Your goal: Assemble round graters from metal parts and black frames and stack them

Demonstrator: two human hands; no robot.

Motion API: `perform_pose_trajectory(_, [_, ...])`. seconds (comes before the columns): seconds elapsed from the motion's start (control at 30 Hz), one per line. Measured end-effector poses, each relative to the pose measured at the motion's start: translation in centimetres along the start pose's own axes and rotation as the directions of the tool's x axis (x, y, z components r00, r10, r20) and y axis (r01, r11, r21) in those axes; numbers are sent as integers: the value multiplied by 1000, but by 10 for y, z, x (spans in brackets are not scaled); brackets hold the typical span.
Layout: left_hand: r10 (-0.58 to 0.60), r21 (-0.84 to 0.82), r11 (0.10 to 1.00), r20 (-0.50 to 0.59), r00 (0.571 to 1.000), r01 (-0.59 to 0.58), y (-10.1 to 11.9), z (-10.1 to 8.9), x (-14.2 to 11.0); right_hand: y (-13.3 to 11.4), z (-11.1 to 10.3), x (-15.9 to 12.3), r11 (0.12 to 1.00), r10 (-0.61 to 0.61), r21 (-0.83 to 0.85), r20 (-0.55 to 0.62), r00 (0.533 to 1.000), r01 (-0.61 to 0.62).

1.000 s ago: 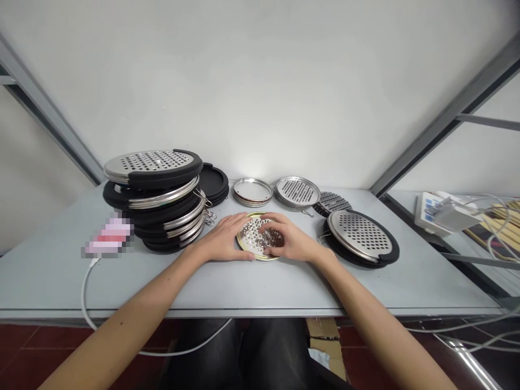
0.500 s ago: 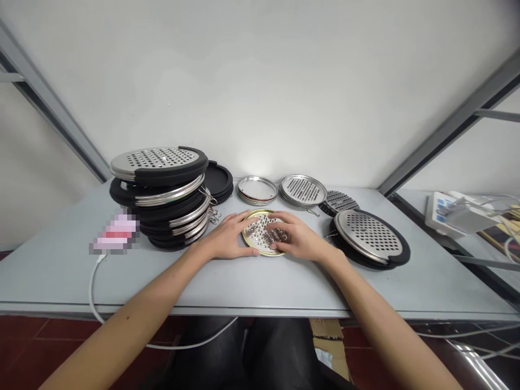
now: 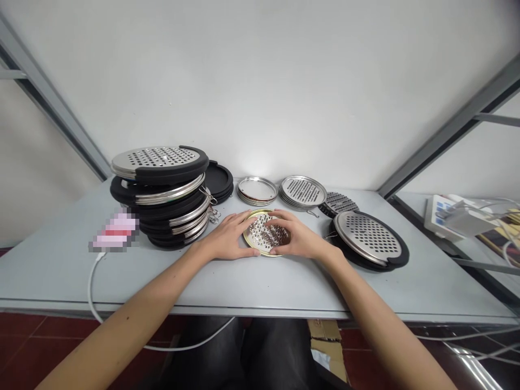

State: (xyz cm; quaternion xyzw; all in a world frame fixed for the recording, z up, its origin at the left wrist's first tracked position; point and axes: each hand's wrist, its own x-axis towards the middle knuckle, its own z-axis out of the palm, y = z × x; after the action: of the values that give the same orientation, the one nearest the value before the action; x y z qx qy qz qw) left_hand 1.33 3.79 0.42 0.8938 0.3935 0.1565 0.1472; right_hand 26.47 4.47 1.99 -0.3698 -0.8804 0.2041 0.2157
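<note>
A round metal grater plate (image 3: 262, 233) with a yellowish rim lies on the table in front of me, raised teeth facing up. My left hand (image 3: 231, 237) grips its left edge, thumb at the near rim and fingers along the far left rim. From the other side my right hand (image 3: 294, 234) holds the plate, its fingers curled over the right part and its thumb low near the front rim. The plate's right edge is hidden under that hand.
At left rises a tall stack of graters with black rims (image 3: 160, 200), a phone-like blurred object (image 3: 116, 230) with a white cable beside it. Behind are black round trays (image 3: 219, 181), plain metal discs (image 3: 258, 189) and slotted discs (image 3: 304, 190). More black-rimmed graters (image 3: 368, 235) stand right.
The view has shifted slightly, so everything appears a little further right than a second ago. Both hands stay on the grater plate, with only small finger movements of my right hand.
</note>
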Motion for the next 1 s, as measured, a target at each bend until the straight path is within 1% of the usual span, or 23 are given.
perform_pose_trajectory(0.2, [18, -1, 1000, 31, 999, -18, 2, -1, 1, 6, 1, 0, 999, -20, -41, 24, 1000, 21])
perform_pose_trajectory(0.27, [18, -7, 1000, 27, 999, -18, 2, -1, 1, 9, 2, -2, 997, -10, -76, 1, 1000, 10])
perform_pose_trajectory(0.37, [17, -13, 1000, 5, 1000, -17, 2, 0, 0, 14, 5, -4, 992, 37, -119, -43, 998, -42])
perform_pose_trajectory(0.5, [22, -20, 1000, -15, 1000, -23, 3, 0, 0, 19, 9, -5, 988, 113, -105, -35, 993, -117])
perform_pose_trajectory(0.67, [7, -25, 1000, -14, 1000, -7, 3, 0, 0, 23, 13, -6, 979, 182, -91, -6, 983, -182])
perform_pose_trajectory(0.83, [1, 10, 1000, 15, 1000, -1, 5, -1, -1, 23, 11, -6, 977, 201, -73, 23, 979, -199])
perform_pose_trajectory(1.0, [4, 15, 1000, 25, 1000, -5, 6, -2, -1, 15, 7, -5, 980, 187, -69, 30, 982, -185])
